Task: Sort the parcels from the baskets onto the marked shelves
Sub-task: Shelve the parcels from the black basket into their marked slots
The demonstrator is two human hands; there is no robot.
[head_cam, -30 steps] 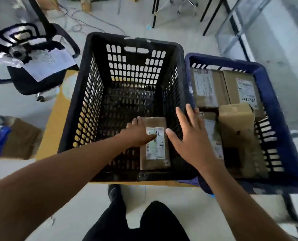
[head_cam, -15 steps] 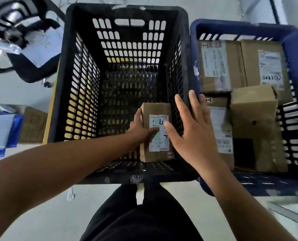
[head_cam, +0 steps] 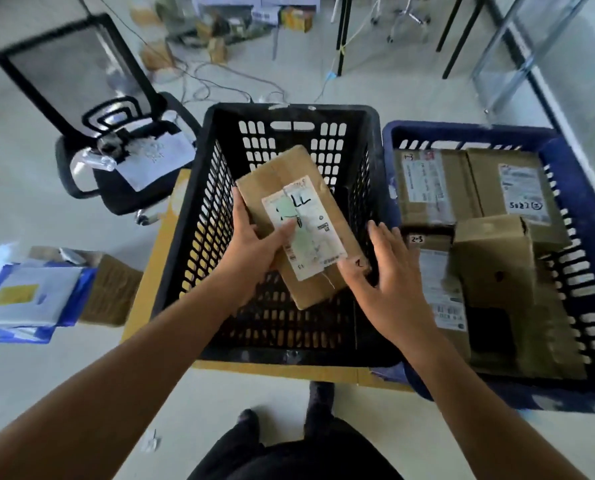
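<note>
Tilting above the floor of the black basket (head_cam: 199, 216), the parcel (head_cam: 284, 169) (brown cardboard, a white label (head_cam: 304, 233) marked "LL") is clamped in the left grip (head_cam: 258, 247), with the thumb on the label and the fingers around its left edge. Just right of this, the right grip (head_cam: 389, 282) is spread apart, its thumb at the parcel's near corner. Further right, the blue basket (head_cam: 462, 129) holds more parcels (head_cam: 434, 185).
</note>
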